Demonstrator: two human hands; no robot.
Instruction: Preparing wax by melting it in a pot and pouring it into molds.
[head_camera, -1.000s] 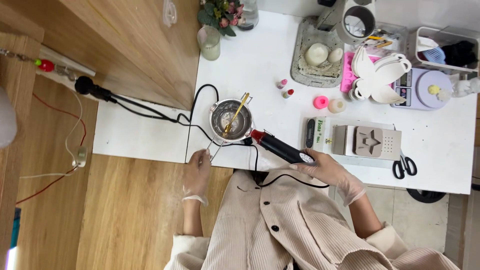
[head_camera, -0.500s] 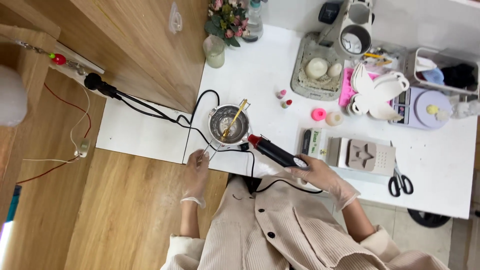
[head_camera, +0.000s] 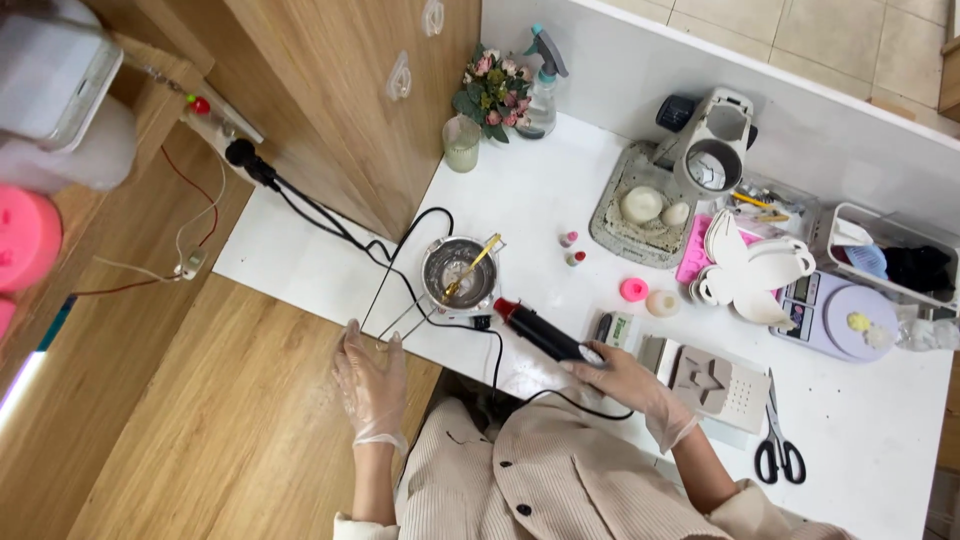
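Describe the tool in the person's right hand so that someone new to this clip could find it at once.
Start at the white table and find the small metal pot with a gold spoon near its front edge. Just right of it lies a black heat gun, gripped at its rear by the right hand. Its red nozzle tip and trailing black cord set it apart.

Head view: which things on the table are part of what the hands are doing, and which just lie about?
In use:
- right hand gripping the black heat gun, red nozzle toward the pot
- small metal pot with a gold spoon in it
- left hand, open, by the pot's wire handle

Lying about:
- scissors
- grey mould
- scale
- spray bottle
- flowers
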